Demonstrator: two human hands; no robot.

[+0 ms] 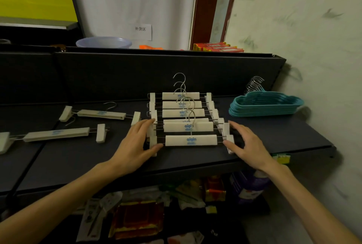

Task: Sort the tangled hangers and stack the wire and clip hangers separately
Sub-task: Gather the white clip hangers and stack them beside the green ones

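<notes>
We are squaring up the stack of clip hangers (186, 120), which lies mid-shelf in an overlapping, stepped row with the metal hooks pointing toward the back panel. Our left hand (135, 145) has its fingers straight against the left-end clips, and our right hand (245, 145) lies the same way against the right-end clips; neither grip is curled round anything, so both hands are apart and only pressing inward. Two loose clip hangers (78, 124) lie well apart to the left on the dark shelf (284, 138), so we judge the next move calls for fetching those and laying them onto the row. The teal wire hangers (266, 105) already sit stacked near the wall on the right. Each white bar carries blue lettering that reads "aiqin", and a paper sign (141, 32) on the wall behind reads "补货区".
</notes>
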